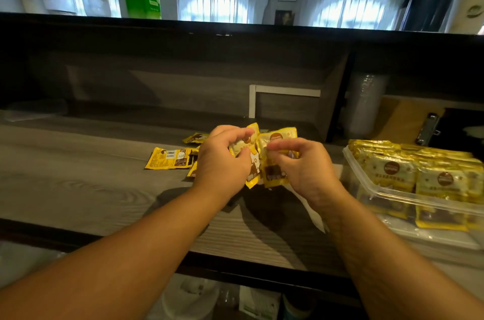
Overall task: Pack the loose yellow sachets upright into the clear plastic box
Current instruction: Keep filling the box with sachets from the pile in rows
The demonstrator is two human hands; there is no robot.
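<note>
Sachets [262, 160] pinched upright by left hand [222, 162] and right hand [303, 167]; clear plastic box [419, 196] lies rightward, right hand nearer

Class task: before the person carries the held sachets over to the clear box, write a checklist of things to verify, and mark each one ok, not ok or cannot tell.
1. Left hand has a grip on a yellow sachet: ok.
2. Right hand pinches a second sachet: ok.
3. Held sachets squared into one stack: not ok, they fan apart.
4. Clear plastic box is open at the top: ok.
5. Free room left in the box: cannot tell.
6. All loose sachets gathered: not ok, one loose sachet lies flat on the counter.
</note>
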